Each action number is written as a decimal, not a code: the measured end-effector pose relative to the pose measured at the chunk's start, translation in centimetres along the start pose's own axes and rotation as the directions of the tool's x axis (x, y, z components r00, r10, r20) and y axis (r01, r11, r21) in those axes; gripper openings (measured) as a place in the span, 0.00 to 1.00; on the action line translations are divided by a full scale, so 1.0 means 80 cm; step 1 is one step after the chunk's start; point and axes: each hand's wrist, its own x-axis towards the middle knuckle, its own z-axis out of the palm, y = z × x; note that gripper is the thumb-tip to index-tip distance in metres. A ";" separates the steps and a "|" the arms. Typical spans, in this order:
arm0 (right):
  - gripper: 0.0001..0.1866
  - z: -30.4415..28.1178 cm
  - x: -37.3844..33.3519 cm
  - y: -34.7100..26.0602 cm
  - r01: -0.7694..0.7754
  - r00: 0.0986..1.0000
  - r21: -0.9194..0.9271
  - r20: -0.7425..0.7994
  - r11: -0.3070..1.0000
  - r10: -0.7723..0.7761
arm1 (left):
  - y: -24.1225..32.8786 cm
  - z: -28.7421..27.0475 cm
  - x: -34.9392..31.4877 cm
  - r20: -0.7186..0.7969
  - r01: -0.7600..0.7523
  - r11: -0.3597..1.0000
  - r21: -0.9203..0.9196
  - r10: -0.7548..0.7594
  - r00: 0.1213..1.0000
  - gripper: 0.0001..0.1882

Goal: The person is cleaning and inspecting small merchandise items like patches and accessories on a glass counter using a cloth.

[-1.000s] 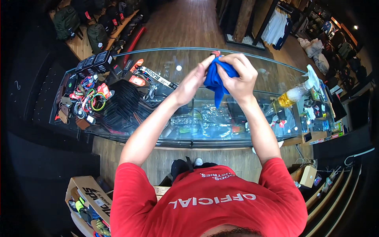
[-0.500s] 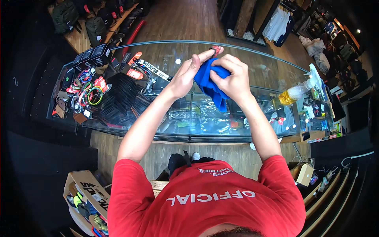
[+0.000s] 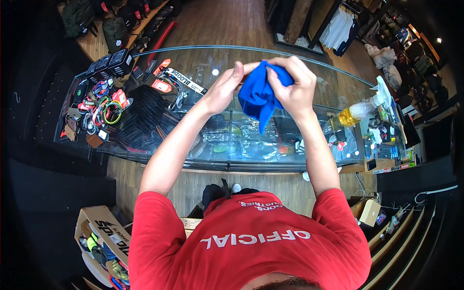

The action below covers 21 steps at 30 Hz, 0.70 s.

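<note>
Above the glass counter (image 3: 217, 145), my right hand (image 3: 298, 89) pinches a blue cloth (image 3: 256, 99), its thumb pressed into the folds and a corner hanging down. My left hand (image 3: 223, 91) is beside the cloth on the left, thumb raised and fingers reaching behind it. The fingertips of that hand are covered by the cloth, so what they grip is hidden.
A spray bottle with yellow liquid (image 3: 355, 113) stands at the counter's right. On the left are a pile of colourful cords and tags (image 3: 108, 111), black boxes (image 3: 113, 63) and lanyards (image 3: 181, 84). A cardboard box (image 3: 99, 227) sits at the lower left.
My right hand has moved slightly up and right, and the blue cloth now wraps over my left fingertips. The small red and dark thing seen at those fingertips before is now hidden.
</note>
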 end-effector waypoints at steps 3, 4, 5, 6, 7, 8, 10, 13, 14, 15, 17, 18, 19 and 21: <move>0.09 0.004 -0.010 0.000 -0.038 0.981 -0.054 0.188 0.998 0.047 | -0.008 -0.006 0.006 -0.066 -0.060 0.997 -0.043 0.057 0.996 0.46; 0.08 0.007 -0.011 0.000 -0.067 0.969 -0.052 0.234 0.996 0.077 | -0.008 -0.009 0.008 -0.056 -0.064 0.995 -0.074 0.060 0.997 0.46; 0.08 0.008 -0.012 -0.001 -0.066 0.969 -0.049 0.237 0.997 0.076 | -0.009 -0.011 0.007 -0.046 -0.065 0.992 -0.105 0.061 0.997 0.45; 0.08 0.009 -0.012 -0.001 -0.064 0.958 -0.039 0.276 0.997 0.072 | -0.010 -0.012 0.008 -0.040 -0.055 0.993 -0.108 0.051 0.998 0.45; 0.08 0.009 -0.012 -0.002 -0.060 0.947 -0.029 0.315 0.998 0.066 | -0.010 -0.013 0.009 -0.043 -0.056 0.993 -0.108 0.052 0.998 0.45; 0.08 0.007 -0.012 -0.005 -0.093 0.912 -0.052 0.397 0.994 0.106 | -0.009 -0.013 0.007 -0.038 -0.047 0.992 -0.115 0.043 0.998 0.45; 0.07 -0.003 -0.006 -0.017 -0.254 0.775 -0.077 0.579 0.964 0.251 | -0.010 -0.014 0.006 -0.062 -0.025 0.989 -0.143 0.016 0.998 0.45; 0.07 -0.003 -0.009 -0.008 -0.169 0.890 0.053 0.436 0.984 0.130 | -0.010 -0.016 0.010 -0.065 -0.007 0.969 -0.246 -0.010 0.998 0.45; 0.07 -0.008 -0.005 -0.012 -0.173 0.893 0.042 0.427 0.984 0.139 | -0.010 -0.016 0.008 -0.059 -0.003 0.968 -0.249 -0.012 0.998 0.45; 0.08 -0.008 -0.004 -0.010 -0.125 0.913 0.066 0.397 0.990 0.089 | -0.013 -0.017 0.006 -0.052 0.029 0.965 -0.261 -0.044 0.998 0.45; 0.09 -0.009 -0.004 -0.008 -0.074 0.921 0.058 0.388 0.996 0.046 | -0.017 -0.014 0.005 -0.035 0.057 0.956 -0.288 -0.070 0.997 0.44; 0.09 -0.009 -0.005 -0.007 -0.076 0.921 0.059 0.388 0.995 0.047 | -0.017 -0.012 0.006 -0.035 0.059 0.956 -0.288 -0.073 0.997 0.44; 0.09 -0.009 -0.005 -0.005 -0.057 0.928 0.018 0.369 0.998 0.047 | -0.016 -0.010 0.006 -0.037 0.055 0.972 -0.230 -0.065 0.997 0.45; 0.08 -0.009 -0.004 0.000 -0.054 0.943 -0.123 0.320 0.991 0.091 | -0.013 -0.010 0.005 -0.032 0.110 0.986 -0.126 -0.115 0.993 0.45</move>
